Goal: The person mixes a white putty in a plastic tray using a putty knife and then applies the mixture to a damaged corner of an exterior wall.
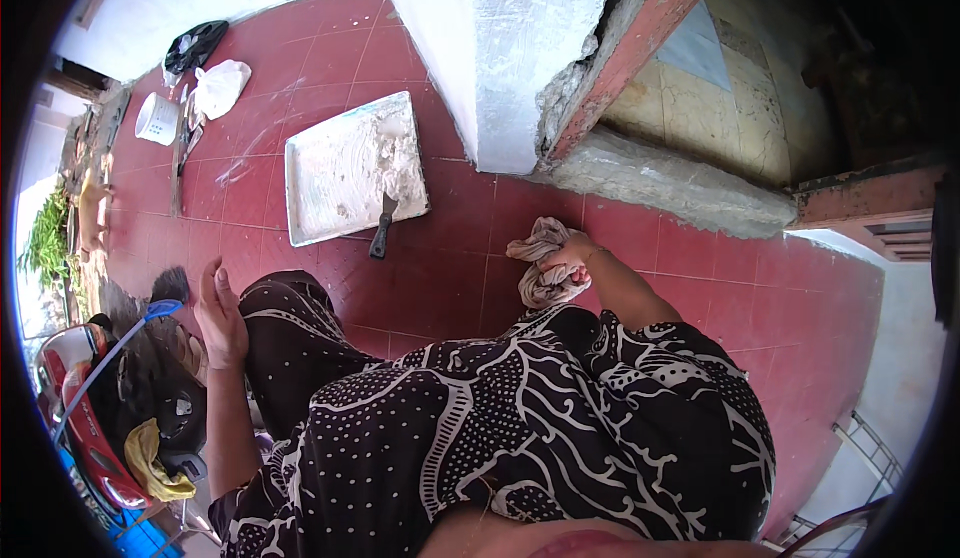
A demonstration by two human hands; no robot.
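patterned black-and-white cloth (520,428) over the person's knees fills the lower frame. right hand (572,258) is closed on a crumpled beige rag (545,263), fingers wrapped round it, the rag held just above the red tiled floor (440,288) near the foot of a white wall corner (500,68). left hand (220,313) is open, fingers loosely spread, holding nothing; it rests at the left knee.

further out on the floor lies a white tray (345,173) smeared with pale paste, and a dark-handled scraper (382,226) rests with its blade on the tray's near edge. white dust streaks mark the tiles beside the tray. beyond, a white cup (157,118), a white bag (220,86) and a black bag (194,46) sit near the far wall.

judgement: the rag work goes best with the cloth bunched firm in the palm, a clean fold turned outward, and short strokes drawn away from the broken plaster edge (575,88) so loose grit is not dragged across the tiles.
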